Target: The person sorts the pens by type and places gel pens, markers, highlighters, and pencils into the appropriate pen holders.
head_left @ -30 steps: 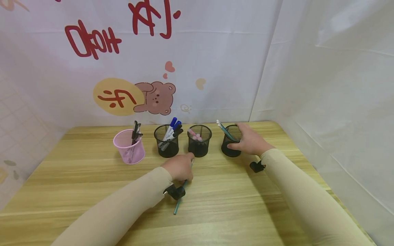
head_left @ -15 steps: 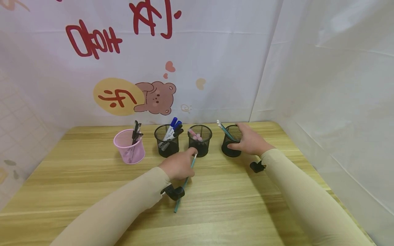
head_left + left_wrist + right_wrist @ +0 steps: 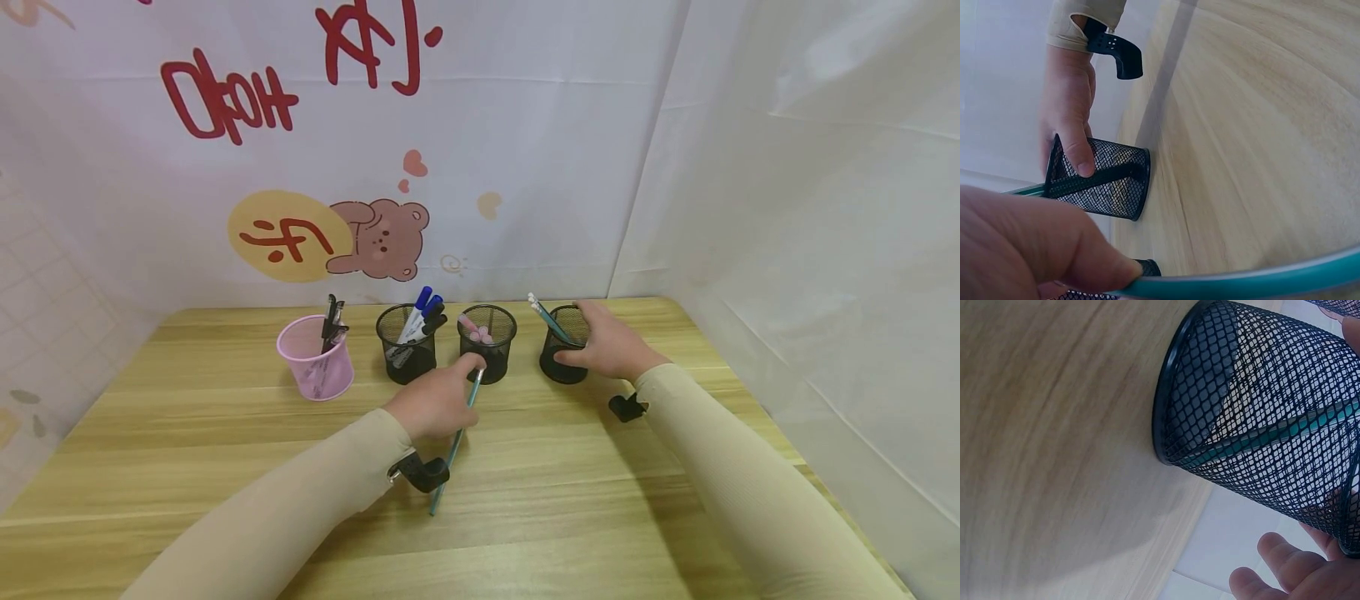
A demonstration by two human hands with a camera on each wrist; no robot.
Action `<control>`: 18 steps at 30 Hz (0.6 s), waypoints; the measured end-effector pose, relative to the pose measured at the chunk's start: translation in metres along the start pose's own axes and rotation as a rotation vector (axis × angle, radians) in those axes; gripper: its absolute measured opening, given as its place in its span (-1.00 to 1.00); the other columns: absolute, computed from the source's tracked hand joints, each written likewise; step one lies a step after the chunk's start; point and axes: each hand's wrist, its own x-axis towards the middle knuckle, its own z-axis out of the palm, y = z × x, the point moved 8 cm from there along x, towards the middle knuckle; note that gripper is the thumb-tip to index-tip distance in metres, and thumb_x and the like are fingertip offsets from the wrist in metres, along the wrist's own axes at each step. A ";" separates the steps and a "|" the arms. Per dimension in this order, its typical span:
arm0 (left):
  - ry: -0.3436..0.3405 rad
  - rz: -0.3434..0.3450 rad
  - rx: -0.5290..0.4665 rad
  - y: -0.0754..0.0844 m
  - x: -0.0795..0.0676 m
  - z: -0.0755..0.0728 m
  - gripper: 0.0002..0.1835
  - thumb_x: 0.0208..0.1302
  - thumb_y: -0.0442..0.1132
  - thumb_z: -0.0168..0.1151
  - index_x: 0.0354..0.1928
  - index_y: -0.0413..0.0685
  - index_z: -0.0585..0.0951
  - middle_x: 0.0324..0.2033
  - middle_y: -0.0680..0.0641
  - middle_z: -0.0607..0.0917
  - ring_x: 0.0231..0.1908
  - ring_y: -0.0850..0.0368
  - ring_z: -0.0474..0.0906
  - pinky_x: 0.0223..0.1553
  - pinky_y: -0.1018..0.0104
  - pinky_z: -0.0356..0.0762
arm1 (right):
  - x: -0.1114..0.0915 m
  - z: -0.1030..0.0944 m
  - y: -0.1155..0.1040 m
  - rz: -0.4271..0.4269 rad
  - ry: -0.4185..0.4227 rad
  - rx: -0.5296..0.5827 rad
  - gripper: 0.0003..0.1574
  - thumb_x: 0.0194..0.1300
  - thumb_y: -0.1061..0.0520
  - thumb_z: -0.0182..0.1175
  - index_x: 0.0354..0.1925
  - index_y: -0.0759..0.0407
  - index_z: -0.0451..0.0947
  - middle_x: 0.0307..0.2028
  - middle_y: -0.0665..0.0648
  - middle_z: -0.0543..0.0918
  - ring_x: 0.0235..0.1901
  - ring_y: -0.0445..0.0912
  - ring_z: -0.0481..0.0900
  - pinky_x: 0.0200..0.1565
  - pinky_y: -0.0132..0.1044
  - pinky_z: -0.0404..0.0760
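Note:
In the head view my left hand (image 3: 435, 400) pinches a teal pencil (image 3: 455, 450) between thumb and fingers. Its pale end points toward the middle black mesh cup, and its other end slants down toward me. The left wrist view shows the thumb pressed against that pencil (image 3: 1247, 284). My right hand (image 3: 618, 343) grips the rightmost black mesh pen cup (image 3: 558, 365) with the thumb on the near side. Several teal pencils (image 3: 549, 317) with white tips lean to the left inside this cup. Through the mesh, the right wrist view shows a teal pencil (image 3: 1279, 432).
Left of the gripped cup stand a black mesh cup (image 3: 491, 368) of pink-capped pens, another mesh cup (image 3: 408, 367) with blue and black markers, and a pink cup (image 3: 330, 379) with black pens. A white curtain (image 3: 540, 183) hangs behind the wooden table (image 3: 570, 517).
My left hand has shifted slightly right and away from me with the pencil, whose pale end now shows farther up beside the middle cup. My right hand has stayed on its cup.

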 end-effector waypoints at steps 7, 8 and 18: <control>0.026 0.022 -0.030 0.004 -0.002 -0.003 -0.17 0.23 -0.32 0.32 0.52 0.24 0.27 -0.66 0.07 0.43 -0.72 0.18 0.28 -0.65 0.35 0.25 | 0.000 -0.001 0.000 -0.001 0.004 0.002 0.42 0.16 -0.30 0.51 0.70 0.05 -0.07 0.61 0.33 0.15 0.57 0.30 0.21 0.46 0.37 0.33; 0.028 0.024 -0.034 0.005 -0.002 -0.004 -0.17 0.23 -0.32 0.32 0.52 0.24 0.27 -0.67 0.07 0.44 -0.73 0.18 0.29 -0.65 0.35 0.25 | -0.001 -0.001 -0.001 -0.001 0.005 0.003 0.42 0.16 -0.29 0.51 0.69 0.05 -0.06 0.61 0.33 0.16 0.56 0.30 0.22 0.46 0.36 0.34; 0.043 0.039 -0.049 0.008 -0.002 -0.006 -0.19 0.29 -0.27 0.33 0.53 0.29 0.24 -0.72 0.07 0.49 -0.73 0.17 0.40 -0.63 0.35 0.31 | -0.002 -0.002 -0.003 0.001 0.006 0.005 0.40 0.17 -0.25 0.52 0.69 0.07 -0.05 0.60 0.33 0.17 0.55 0.30 0.23 0.46 0.35 0.34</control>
